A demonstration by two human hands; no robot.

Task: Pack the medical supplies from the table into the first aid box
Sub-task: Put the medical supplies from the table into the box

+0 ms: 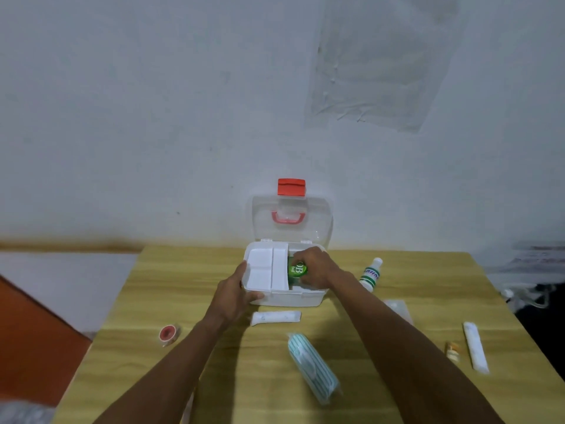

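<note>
Head view shows your first aid box (305, 298) standing open at the far middle of the wooden table (214, 377), its clear lid (318, 218) upright against the wall with a red latch (291, 187) at the top and a red handle (288, 217) below it. A white divided tray (269, 272) sits over the left part of the box.

Your right hand (315, 269) is inside the right part of the box, fingers closed around a green container (297, 269) with white lettering, which lies partly below the rim beside the tray. Your left hand (237, 293) grips the near left corner of the box, thumb on the tray edge and fingers curled against the front wall.

Supplies remaining on the table: a white bottle with green label (371, 274) lies just right of the box; a white wrapped roll (275, 317) lies just in front of it; a striped teal packet (313, 367) lies nearer you, at centre; a roll of tape (169, 334) with a red core sits to the left; a long white wrapped item (475, 347) and a small orange-and-white item (453, 351), too blurred to identify, lie side by side at the right. A clear flat packet (399, 309) shows beyond your right forearm.
</note>
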